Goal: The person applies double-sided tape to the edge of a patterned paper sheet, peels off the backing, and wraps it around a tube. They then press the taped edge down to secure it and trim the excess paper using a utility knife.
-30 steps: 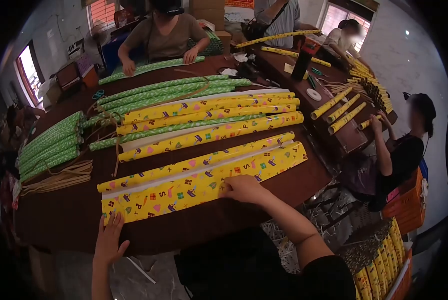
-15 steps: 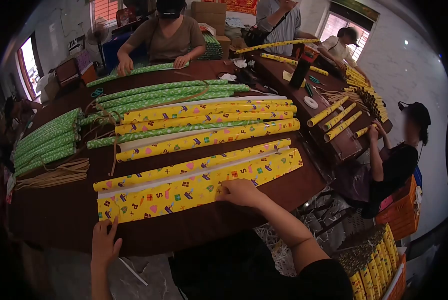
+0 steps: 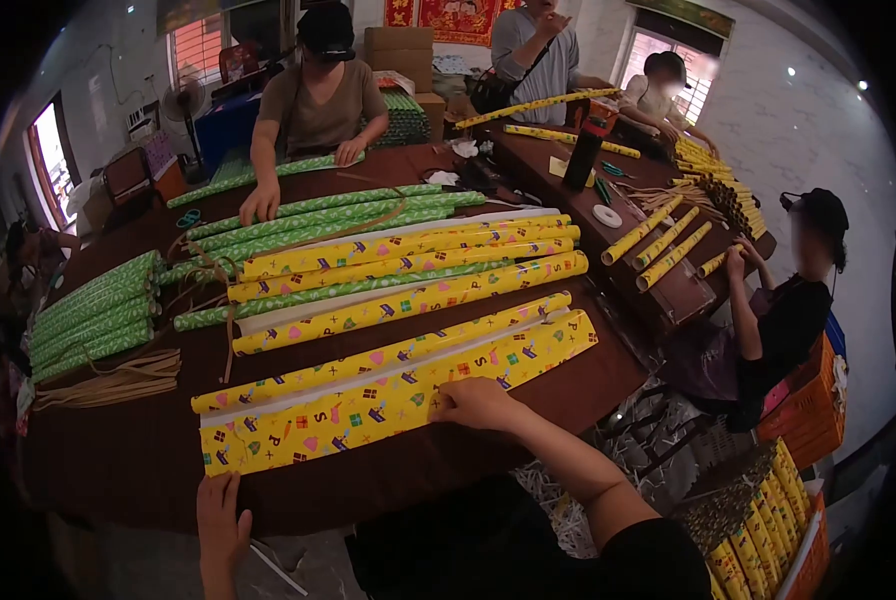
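Note:
A yellow patterned sheet (image 3: 368, 410) lies partly unrolled near the table's front edge, its rolled part along the far side. My left hand (image 3: 223, 515) is at the sheet's near left corner, fingertips on its edge, fingers apart. My right hand (image 3: 478, 405) rests on the near edge right of the middle, its fingers bent together; whether they pinch the paper is hard to see. Beyond the sheet lie yellow rolls (image 3: 418, 297) and green rolls (image 3: 308, 222).
Strips of brown paper (image 3: 108, 383) and a stack of green rolls (image 3: 93, 310) lie at the left. A co-worker (image 3: 318, 100) stands across the table, touching green rolls. Another person (image 3: 793, 310) sits at the right. A dark bottle (image 3: 582, 160) stands on the farther table.
The view has shifted slightly. My left hand's fingers have drawn closer together at the sheet's corner. The co-worker opposite has moved one hand onto the nearer green rolls.

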